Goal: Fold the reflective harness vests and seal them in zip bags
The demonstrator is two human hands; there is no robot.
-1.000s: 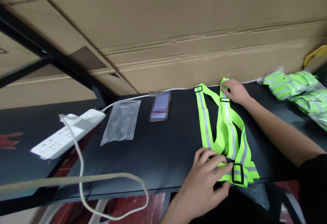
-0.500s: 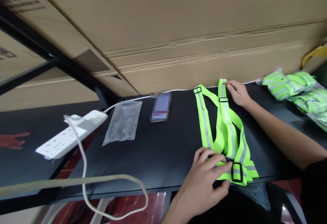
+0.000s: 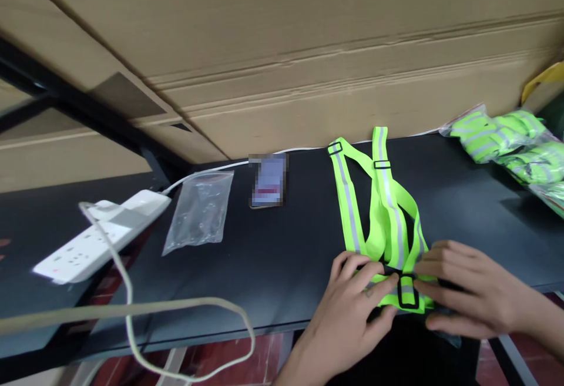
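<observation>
A neon-green reflective vest (image 3: 395, 221) made of elastic straps with grey stripes lies on the black tabletop. Its shoulder straps, with small black slider buckles, point toward the back. My left hand (image 3: 352, 298) is closed on the left part of the folded waist band, its index fingertip beside the large black buckle (image 3: 408, 292). On the band's right part, my right hand (image 3: 471, 289) has its fingers curled over the straps, hiding that end. The thumb shows below the band, near the table's front edge.
A phone (image 3: 268, 180) and a clear plastic bag (image 3: 200, 210) lie left of the vest. Further left are a white power strip (image 3: 103, 236) and a looped cable (image 3: 127, 292). Bagged green vests (image 3: 497, 133) sit at the back right. Cardboard boxes (image 3: 308, 80) stand behind the table.
My right hand has left the top of the shoulder strap and come down to the right end of the waist band. My left hand stays on the band. The view has shifted slightly.
</observation>
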